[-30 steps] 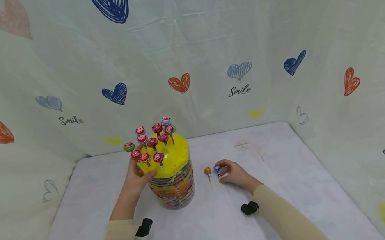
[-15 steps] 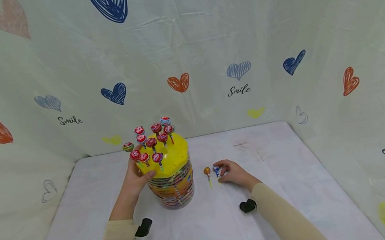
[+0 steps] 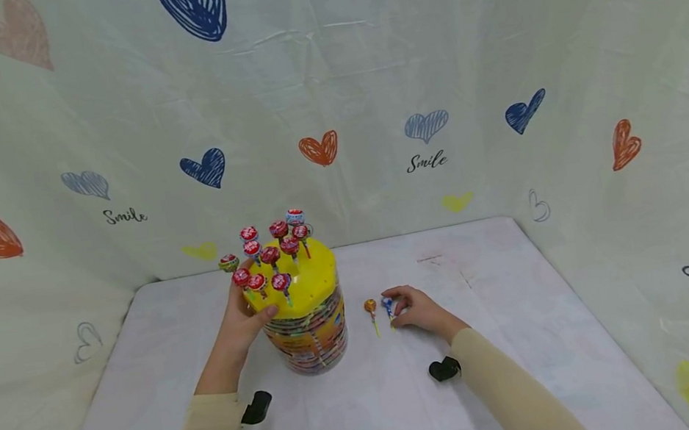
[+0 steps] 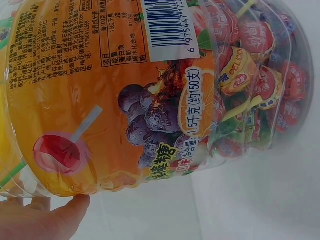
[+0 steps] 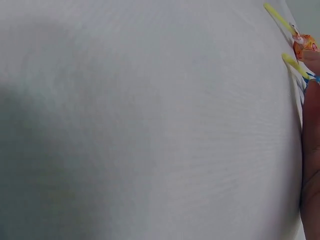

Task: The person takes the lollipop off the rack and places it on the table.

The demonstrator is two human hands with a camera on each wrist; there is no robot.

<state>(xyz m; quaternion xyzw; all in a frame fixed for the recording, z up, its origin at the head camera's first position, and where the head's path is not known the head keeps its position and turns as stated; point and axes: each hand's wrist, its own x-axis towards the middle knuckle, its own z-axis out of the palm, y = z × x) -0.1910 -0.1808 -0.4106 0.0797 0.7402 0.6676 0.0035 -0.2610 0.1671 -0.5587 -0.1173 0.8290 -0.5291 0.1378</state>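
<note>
A clear tub of lollipops [image 3: 310, 331] with a yellow lid [image 3: 310, 279] stands on the white table [image 3: 373, 404]. Several wrapped lollipops [image 3: 270, 256] stand upright in the lid's holes. My left hand [image 3: 241, 321] grips the tub's left side near the lid; the left wrist view shows the tub's label [image 4: 125, 95] and my thumb [image 4: 60, 220] against it. Two loose lollipops lie to the right of the tub: an orange one [image 3: 370, 308] and a blue one [image 3: 389, 306]. My right hand [image 3: 413, 307] pinches the blue lollipop on the table.
Fabric walls printed with hearts [image 3: 320, 149] close in the table on three sides. A black wrist camera mount [image 3: 258, 406] sits at each sleeve. In the right wrist view, bare white tabletop [image 5: 150, 125] fills the frame, with yellow sticks [image 5: 280, 20] at the right edge.
</note>
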